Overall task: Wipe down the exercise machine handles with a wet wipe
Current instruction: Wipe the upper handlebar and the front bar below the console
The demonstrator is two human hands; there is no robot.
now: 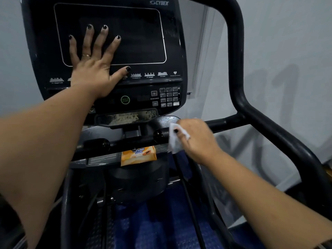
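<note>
Handles of the exercise machine are dark bars: the short right handle (160,136) ends in a round black cap, and it lies directly under the right hand (195,139). This right hand is closed on a white wet wipe (173,141) and presses it around the bar just beside the cap; the thumb lies over the wipe. A second short handle (97,145) with the same kind of cap is to the left of that hand, below the left forearm. The left hand (93,69) is released, flat with fingers spread on the console (172,42), its palm on the lower left corner of the dark screen. Between the two handles, lower than both hands, an orange pack of wipes (138,156) rests on the machine. A long curved rail (239,72) rises to the right of the right hand.
</note>
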